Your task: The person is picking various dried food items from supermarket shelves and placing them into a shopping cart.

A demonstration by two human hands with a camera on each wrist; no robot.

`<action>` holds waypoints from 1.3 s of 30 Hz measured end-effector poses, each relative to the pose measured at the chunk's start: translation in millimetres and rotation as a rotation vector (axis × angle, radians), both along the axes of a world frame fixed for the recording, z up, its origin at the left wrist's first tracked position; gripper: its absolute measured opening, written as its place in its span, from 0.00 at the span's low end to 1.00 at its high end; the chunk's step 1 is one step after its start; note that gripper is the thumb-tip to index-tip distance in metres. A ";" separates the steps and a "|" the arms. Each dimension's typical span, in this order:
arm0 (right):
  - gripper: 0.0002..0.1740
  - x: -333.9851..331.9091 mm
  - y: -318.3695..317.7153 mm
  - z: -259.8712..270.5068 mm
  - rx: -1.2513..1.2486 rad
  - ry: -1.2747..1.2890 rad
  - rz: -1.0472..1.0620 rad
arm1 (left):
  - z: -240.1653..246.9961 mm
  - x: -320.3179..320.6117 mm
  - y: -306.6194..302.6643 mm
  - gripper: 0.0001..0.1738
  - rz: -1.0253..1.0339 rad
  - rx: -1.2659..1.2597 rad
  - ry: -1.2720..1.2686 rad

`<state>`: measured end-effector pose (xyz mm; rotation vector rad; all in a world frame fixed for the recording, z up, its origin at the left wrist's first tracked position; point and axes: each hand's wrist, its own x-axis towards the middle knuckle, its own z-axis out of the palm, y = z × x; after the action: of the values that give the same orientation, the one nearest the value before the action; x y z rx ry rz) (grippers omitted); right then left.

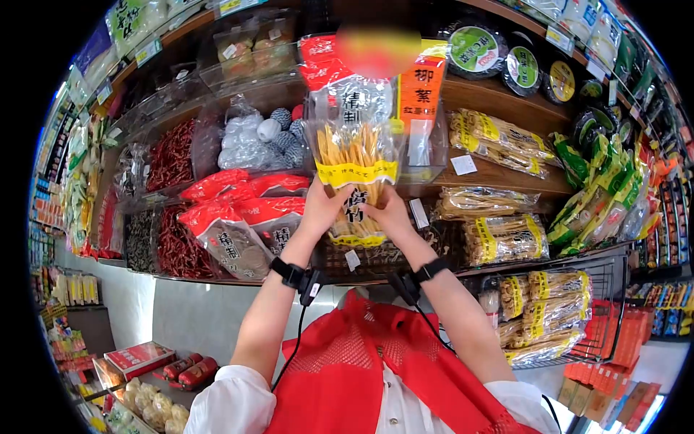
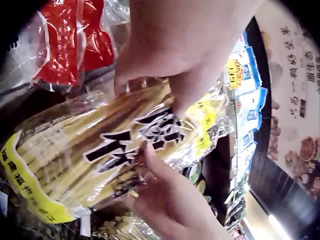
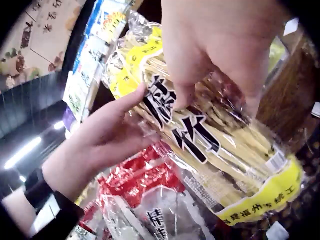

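Note:
Both hands hold one clear bag of yellow dried sticks (image 1: 354, 152) with yellow bands and black characters, upright in front of the shelf in the head view. The left hand (image 1: 323, 210) grips its left side and the right hand (image 1: 392, 215) its right side, thumbs on the front. In the left wrist view the bag (image 2: 65, 145) lies slanted between the left hand (image 2: 175, 45) and the right hand (image 2: 172, 200). The right wrist view shows the bag (image 3: 225, 165) with the right hand (image 3: 220, 50) above and the left hand (image 3: 100, 130) at its left. Fingers behind the bag are partly hidden.
Red-topped bags (image 1: 235, 239) and dried chillies (image 1: 173, 155) lie on the shelf at left. More bags of sticks (image 1: 506, 239) lie at right, above a wire basket (image 1: 618, 289) holding similar bags. A red-topped bag and an orange packet (image 1: 419, 87) stand behind the held bag.

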<state>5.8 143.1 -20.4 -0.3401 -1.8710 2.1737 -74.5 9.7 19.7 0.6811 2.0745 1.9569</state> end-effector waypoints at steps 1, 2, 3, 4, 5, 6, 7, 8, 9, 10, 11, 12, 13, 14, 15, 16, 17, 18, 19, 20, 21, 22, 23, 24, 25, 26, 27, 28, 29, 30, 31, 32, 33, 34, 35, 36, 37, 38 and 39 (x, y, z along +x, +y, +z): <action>0.29 -9.1 -4.2 -11.3 0.001 -0.002 0.003 | -11.2 -9.3 -7.8 0.22 0.003 0.001 -0.002; 0.29 -16.7 -7.2 -19.8 0.170 -0.206 0.033 | -20.6 -17.2 -14.3 0.22 0.029 -0.084 0.023; 0.29 -22.6 -9.9 -33.7 0.339 -0.409 0.063 | -22.6 -22.3 -18.7 0.21 0.054 -0.169 0.048; 0.29 -28.2 -14.8 -48.7 0.341 -0.410 0.063 | -25.1 -26.8 -21.9 0.21 0.055 -0.166 0.047; 0.28 -31.7 -18.6 -71.9 0.284 -0.304 0.038 | -24.0 -27.8 -24.3 0.20 0.071 -0.215 0.091; 0.27 -33.9 -22.7 -85.7 0.227 -0.198 0.013 | -19.9 -27.8 -25.8 0.20 0.087 -0.264 0.135; 0.25 -37.6 -23.4 -98.5 0.237 -0.172 -0.023 | -15.4 -28.2 -27.2 0.20 0.087 -0.261 0.128; 0.25 -38.1 -25.3 -86.9 0.237 -0.173 -0.022 | -4.2 -29.6 -29.2 0.19 0.111 -0.308 0.133; 0.25 -36.3 -27.0 -59.8 0.380 -0.274 -0.012 | 1.7 -31.4 -30.8 0.19 0.134 -0.354 0.139; 0.25 -35.5 -29.1 -40.3 0.523 -0.374 0.000 | 1.9 -34.1 -32.6 0.19 0.134 -0.355 0.138; 0.25 -35.5 -31.6 -35.7 0.522 -0.375 0.001 | 2.0 -36.8 -34.7 0.17 0.167 -0.335 0.154; 0.24 -35.0 -34.4 -31.8 0.499 -0.380 -0.026 | 1.9 -39.6 -36.4 0.16 0.200 -0.314 0.171; 0.24 -34.5 -36.0 -28.1 0.477 -0.386 -0.053 | -0.5 -42.5 -37.3 0.16 0.187 -0.236 0.196; 0.24 -34.0 -35.5 -26.4 0.476 -0.387 -0.052 | 0.6 -43.7 -38.2 0.16 0.187 -0.237 0.194; 0.24 -32.8 -34.0 -24.7 0.502 -0.396 -0.035 | 2.1 -44.2 -38.9 0.16 0.186 -0.239 0.148; 0.24 -31.4 -32.4 -23.1 0.528 -0.404 -0.017 | 2.9 -44.7 -39.1 0.15 0.185 -0.241 0.101; 0.24 -29.9 -32.3 -22.2 0.520 -0.409 -0.025 | -2.2 -48.0 -39.8 0.15 0.175 -0.247 0.100; 0.24 -28.9 -31.3 -22.1 0.563 -0.404 0.020 | -9.6 -52.2 -40.2 0.16 0.160 -0.251 0.081; 0.25 -27.5 -30.3 -21.9 0.606 -0.399 0.066 | -16.7 -56.1 -41.4 0.16 0.144 -0.255 0.061; 0.25 -27.3 -28.6 -25.3 0.602 -0.402 0.055 | -15.7 -58.1 -41.5 0.16 0.133 -0.257 0.063; 0.25 -27.9 -28.8 -28.9 0.580 -0.394 0.043 | -14.7 -58.7 -42.4 0.16 0.125 -0.261 0.099; 0.25 -28.2 -28.8 -32.5 0.559 -0.386 0.032 | -14.7 -57.4 -42.0 0.16 0.118 -0.264 0.134; 0.25 -27.2 -27.4 -33.8 0.504 -0.330 0.012 | -1.0 -49.2 -40.6 0.19 0.178 -0.239 0.169; 0.25 -26.0 -27.0 -28.6 0.502 -0.334 0.001 | 4.8 -46.7 -40.6 0.22 0.238 -0.155 0.196; 0.24 -24.8 -26.2 -23.1 0.516 -0.326 -0.025 | 10.6 -39.8 -41.1 0.23 0.374 -0.240 0.427; 0.23 -24.8 -24.7 -18.3 0.530 -0.320 -0.062 | 22.0 -32.1 -39.3 0.25 0.501 -0.315 0.662; 0.22 -25.6 -25.8 -12.2 0.447 -0.198 -0.090 | 26.8 -26.2 -38.1 0.25 0.481 -0.306 0.666; 0.21 -25.6 -23.6 -5.4 0.582 -0.217 -0.072 | 30.4 -21.1 -37.9 0.27 0.299 -0.476 0.854; 0.21 -31.0 -19.1 -13.9 0.626 -0.225 -0.040 | 32.0 -20.2 -33.7 0.29 0.101 -0.633 1.044; 0.22 -34.9 -14.5 -8.6 0.670 -0.233 -0.007 | 26.1 -21.1 -24.3 0.30 -0.084 -0.758 1.216; 0.23 -33.4 -9.0 -3.1 0.685 -0.347 0.047 | 22.1 -19.0 -14.6 0.30 -0.242 -0.839 1.248; 0.23 -32.1 -1.7 -4.0 0.686 -0.352 0.010 | 22.5 -16.5 -2.2 0.31 -0.400 -0.916 1.284; 0.23 -30.2 5.8 -6.7 0.711 -0.299 0.080 | 14.9 -18.0 6.5 0.31 -0.419 -0.890 1.309; 0.23 -27.9 16.2 -9.5 0.737 -0.246 0.150 | 0.1 -24.8 11.4 0.31 -0.408 -0.998 1.331; 0.25 -23.3 26.3 -10.1 0.733 -0.267 0.184 | -10.9 -28.2 12.9 0.32 -0.387 -1.115 1.340; 0.25 -17.4 37.7 -14.8 0.735 -0.273 0.163 | -15.0 -29.1 14.3 0.32 -0.398 -1.099 1.355; 0.26 -9.0 50.5 -19.6 0.768 -0.278 0.119 | -18.9 -29.7 15.7 0.33 -0.360 -1.159 1.395; 0.26 0.6 61.3 -22.1 0.798 -0.283 0.080 | -21.5 -29.0 19.2 0.34 -0.320 -1.225 1.431; 0.27 11.2 70.3 -9.2 0.769 -0.317 0.096 | -24.1 -27.7 27.1 0.34 -0.340 -1.280 1.453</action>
<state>17.0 213.4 -29.5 -0.4462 -2.7545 1.3293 -102.1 36.7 -4.3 2.0296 2.7268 -0.5954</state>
